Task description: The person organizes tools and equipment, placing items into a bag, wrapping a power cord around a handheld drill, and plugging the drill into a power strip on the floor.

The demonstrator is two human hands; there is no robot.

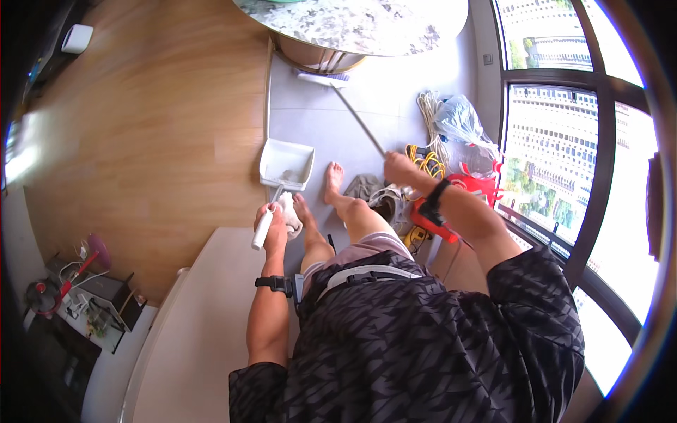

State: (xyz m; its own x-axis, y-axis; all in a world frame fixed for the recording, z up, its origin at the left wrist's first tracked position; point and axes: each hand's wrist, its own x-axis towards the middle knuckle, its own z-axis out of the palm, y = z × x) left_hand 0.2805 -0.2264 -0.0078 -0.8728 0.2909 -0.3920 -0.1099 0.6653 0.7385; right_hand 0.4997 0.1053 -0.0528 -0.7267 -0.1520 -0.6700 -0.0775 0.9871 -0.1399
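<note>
My left hand [273,224] is closed around the white handle of a dustpan [283,156]. A crumpled white cloth [290,216] hangs beside the fingers of that hand. The dustpan is down by the floor, near the wood floor's border, with a little greyish dirt in it. In my right hand [401,169] is the pole of a broom [358,120], held at its upper end. The pole slants forward to the white broom head [322,80], which lies at the foot of the round table.
A round marble-patterned table [352,27] stands ahead. On my right by the window lie a yellow cord [427,163], a white cable coil [431,116], a plastic bag [458,118] and a red bag [474,185]. A pale cabinet [211,310] is at my left.
</note>
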